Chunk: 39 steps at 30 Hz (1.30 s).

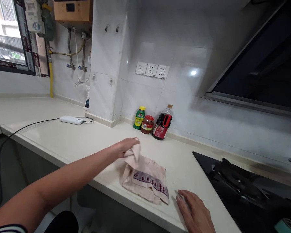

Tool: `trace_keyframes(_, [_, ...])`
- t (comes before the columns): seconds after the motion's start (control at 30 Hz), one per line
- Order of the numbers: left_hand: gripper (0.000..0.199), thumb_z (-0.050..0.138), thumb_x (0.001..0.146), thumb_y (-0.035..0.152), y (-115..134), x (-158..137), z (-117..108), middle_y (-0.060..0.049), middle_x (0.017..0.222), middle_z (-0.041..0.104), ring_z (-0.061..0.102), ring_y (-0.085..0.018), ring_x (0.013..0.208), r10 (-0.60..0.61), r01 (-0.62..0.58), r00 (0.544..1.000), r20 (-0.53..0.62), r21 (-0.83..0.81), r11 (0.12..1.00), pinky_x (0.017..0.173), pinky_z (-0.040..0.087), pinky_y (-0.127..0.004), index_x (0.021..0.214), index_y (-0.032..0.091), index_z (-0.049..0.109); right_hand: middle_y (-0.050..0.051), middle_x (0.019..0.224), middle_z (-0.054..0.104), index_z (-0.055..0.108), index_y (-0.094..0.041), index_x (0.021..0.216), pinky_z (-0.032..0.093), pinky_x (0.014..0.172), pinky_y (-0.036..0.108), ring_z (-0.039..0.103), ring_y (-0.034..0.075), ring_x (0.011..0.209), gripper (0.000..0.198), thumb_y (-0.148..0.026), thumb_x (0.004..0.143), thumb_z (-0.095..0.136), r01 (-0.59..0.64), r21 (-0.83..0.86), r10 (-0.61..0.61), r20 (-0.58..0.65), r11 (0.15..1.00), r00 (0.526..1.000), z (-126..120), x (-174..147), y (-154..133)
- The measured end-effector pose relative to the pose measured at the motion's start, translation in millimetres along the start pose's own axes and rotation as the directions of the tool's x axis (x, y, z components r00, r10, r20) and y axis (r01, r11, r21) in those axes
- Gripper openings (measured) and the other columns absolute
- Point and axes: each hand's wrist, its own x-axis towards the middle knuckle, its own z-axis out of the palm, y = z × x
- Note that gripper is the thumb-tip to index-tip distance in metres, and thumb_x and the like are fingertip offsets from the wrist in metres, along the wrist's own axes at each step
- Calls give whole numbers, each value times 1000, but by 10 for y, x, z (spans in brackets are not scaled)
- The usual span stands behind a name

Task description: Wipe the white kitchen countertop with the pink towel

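Note:
My left hand point(129, 146) is closed on one end of a pale pink cloth point(147, 186) and holds that end lifted. The rest of the cloth lies spread on the white countertop point(104, 137), reaching the front edge; a purple band with small dark tree shapes crosses it. To the right of the cloth, my right hand point(194, 210) rests low over the counter near its front edge, fingers apart and holding nothing. A small gap separates it from the cloth's corner.
Against the wall stand a green bottle point(139, 118), a red-lidded jar point(147, 125) and a large dark sauce bottle point(162, 124). A black gas stove point(232, 184) lies to the right under the range hood point(262, 64). A white power bank point(71, 120) with a cable sits left.

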Motion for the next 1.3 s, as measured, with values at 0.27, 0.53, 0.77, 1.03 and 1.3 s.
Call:
trace_keyframes(0.27, [54,58,88,44,-140,-57,549,-12,122,65,70,-17,79,98,-243,943,319,457,855,72,55,-29,136,19,53,8,128,62,65,-28,114,39,108,52,55,30,123,55,-72,90,44,-54,126,61,-53,991,997,-36,-7,-145])
trace_keyframes(0.53, [36,56,89,31,-578,-429,-224,-12,124,65,60,-26,116,285,-402,915,285,615,678,102,45,-38,121,18,67,7,136,59,66,-29,115,40,111,49,52,31,131,60,-77,87,42,-123,226,148,-98,966,984,-142,1,-9])
trace_keyframes(0.77, [29,50,96,31,-1175,-536,-871,-13,121,66,59,-30,115,504,-225,864,-2,893,389,96,45,-46,116,20,68,3,161,36,44,-26,150,17,126,45,26,22,151,76,-70,95,17,22,-92,5,289,996,957,-80,560,-908])
trace_keyframes(1.03, [35,37,104,34,-1216,-586,-858,-11,126,62,56,-29,119,526,-235,848,60,933,272,94,43,-45,128,24,61,12,170,0,23,-32,160,-10,116,72,-16,43,151,89,-85,89,35,175,-197,-34,567,965,823,1010,845,-2171])
trace_keyframes(1.3, [30,34,101,23,-1296,-550,-914,-12,118,66,59,-28,112,547,-230,835,65,944,238,90,43,-43,113,19,61,-1,170,8,35,-43,154,-3,122,64,-5,31,156,60,-66,98,37,325,-74,-211,622,943,754,795,533,-2173])
